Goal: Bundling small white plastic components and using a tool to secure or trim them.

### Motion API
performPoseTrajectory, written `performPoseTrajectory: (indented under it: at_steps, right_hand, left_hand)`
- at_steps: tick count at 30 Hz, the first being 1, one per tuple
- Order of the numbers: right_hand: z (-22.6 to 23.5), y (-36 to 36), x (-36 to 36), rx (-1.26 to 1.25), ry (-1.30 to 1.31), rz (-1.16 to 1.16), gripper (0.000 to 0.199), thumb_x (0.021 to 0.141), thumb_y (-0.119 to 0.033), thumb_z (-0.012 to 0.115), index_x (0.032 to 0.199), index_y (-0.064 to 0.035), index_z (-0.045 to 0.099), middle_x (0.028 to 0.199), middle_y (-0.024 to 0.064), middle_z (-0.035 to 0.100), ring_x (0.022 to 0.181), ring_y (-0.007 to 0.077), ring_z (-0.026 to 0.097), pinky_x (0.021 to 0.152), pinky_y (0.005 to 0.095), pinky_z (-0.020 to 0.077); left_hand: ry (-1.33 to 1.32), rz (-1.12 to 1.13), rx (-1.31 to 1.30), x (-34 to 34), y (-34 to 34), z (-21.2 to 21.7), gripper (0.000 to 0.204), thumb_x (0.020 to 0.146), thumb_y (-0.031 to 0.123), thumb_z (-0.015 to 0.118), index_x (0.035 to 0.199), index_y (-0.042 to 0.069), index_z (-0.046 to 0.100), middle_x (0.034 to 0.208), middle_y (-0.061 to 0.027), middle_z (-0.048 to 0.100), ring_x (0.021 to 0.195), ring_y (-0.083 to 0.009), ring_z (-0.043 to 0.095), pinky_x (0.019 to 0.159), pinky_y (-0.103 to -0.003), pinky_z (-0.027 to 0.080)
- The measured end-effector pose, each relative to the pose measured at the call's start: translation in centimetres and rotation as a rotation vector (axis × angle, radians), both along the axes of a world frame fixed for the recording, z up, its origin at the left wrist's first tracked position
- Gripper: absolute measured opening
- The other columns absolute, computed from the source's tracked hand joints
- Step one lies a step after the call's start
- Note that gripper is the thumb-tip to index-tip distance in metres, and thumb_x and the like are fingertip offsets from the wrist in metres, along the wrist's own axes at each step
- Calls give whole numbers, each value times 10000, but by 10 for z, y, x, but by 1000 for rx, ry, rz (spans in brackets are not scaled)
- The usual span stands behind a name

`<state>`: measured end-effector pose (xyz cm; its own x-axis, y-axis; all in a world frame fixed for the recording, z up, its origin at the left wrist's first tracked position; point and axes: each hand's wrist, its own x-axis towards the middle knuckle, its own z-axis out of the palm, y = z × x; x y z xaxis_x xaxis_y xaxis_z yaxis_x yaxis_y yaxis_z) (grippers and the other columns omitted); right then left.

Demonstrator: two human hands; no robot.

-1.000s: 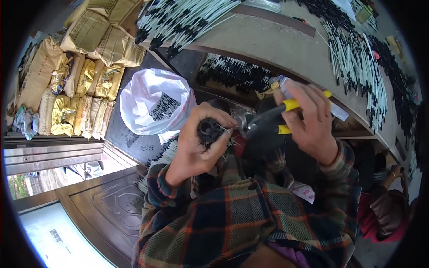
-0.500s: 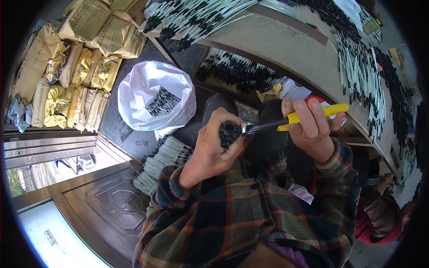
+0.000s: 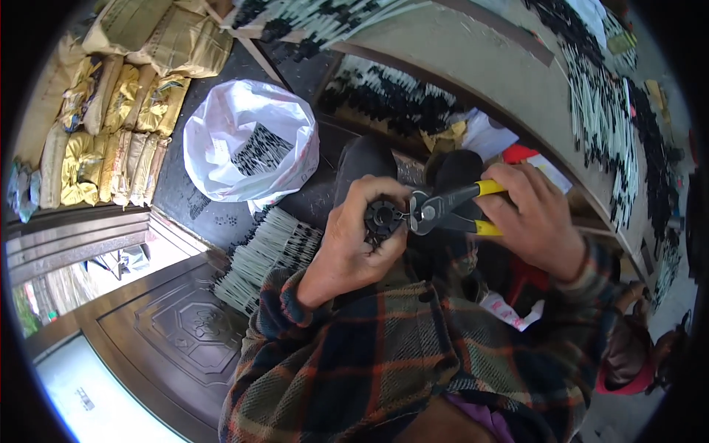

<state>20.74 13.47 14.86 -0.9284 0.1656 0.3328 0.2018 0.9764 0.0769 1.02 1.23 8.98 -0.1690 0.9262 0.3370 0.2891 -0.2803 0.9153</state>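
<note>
My left hand (image 3: 346, 240) is closed around a round black slotted hub (image 3: 382, 216), its face with a central hole turned up. At the hub's right edge, a thin wire loop seems to show by the jaws of the end-cutting pliers (image 3: 442, 208). These pliers have dark metal jaws and yellow handles. My right hand (image 3: 538, 214) grips the handles, which stand apart. Whether the jaws bite on the wire is too small to tell. Both hands are above my lap.
A white plastic bag (image 3: 199, 166) holding black-tipped rods stands at the far left. Beside my left forearm lies a bundle of pale rods (image 3: 262, 251). Wrapped brown packages (image 3: 133, 162) are stacked farther left. A workbench (image 3: 473, 55) carries more rods. Another person's sleeve (image 3: 628, 354) shows at right.
My right hand has turned the pliers, so the jaws show broader and the handles lie apart. The left hand keeps its hold on the hub. The whole view has shifted slightly.
</note>
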Motion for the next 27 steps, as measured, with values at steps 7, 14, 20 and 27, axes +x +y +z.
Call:
performPoseTrajectory:
  at_steps: [7, 14, 20, 27]
  right_hand:
    - [3, 36, 36, -1788, -662, -23, 339, 827, -316, 587, 921, -20, 451, 732, 159, 587, 577, 283, 608, 508, 316, 485]
    - [-60, -2, 62, -2483, -102, 252, 862, 649, -245, 783, 1270, 2, 240, 899, 176, 576, 637, 205, 612, 535, 243, 500]
    - [-23, -26, 58, -503, 23, -178, 507, 807, -290, 619, 1177, -3, 426, 991, 197, 568, 745, 332, 596, 643, 320, 485]
    - [-55, 5, 69, -2398, -170, 57, 541, 820, -218, 600, 1255, -25, 343, 834, 113, 612, 584, 154, 608, 506, 248, 484]
  left_hand:
    - [-58, -412, -142, 8, 19, 2, 469, 572, 2, 741, 1016, -11, 590, 896, -110, 617, 746, -180, 572, 693, -266, 433]
    - [-121, -524, -70, 9, 36, -5, 518, 472, 212, 833, 892, -20, 639, 822, -107, 646, 709, -211, 582, 669, -311, 431]
    - [-184, -411, -55, 14, 46, -17, 519, 514, 224, 812, 958, 34, 621, 837, -50, 620, 688, -158, 542, 613, -266, 406]
    - [-172, -651, -157, 7, 62, -10, 546, 509, 176, 812, 998, 26, 619, 862, -64, 628, 714, -169, 562, 658, -281, 425]
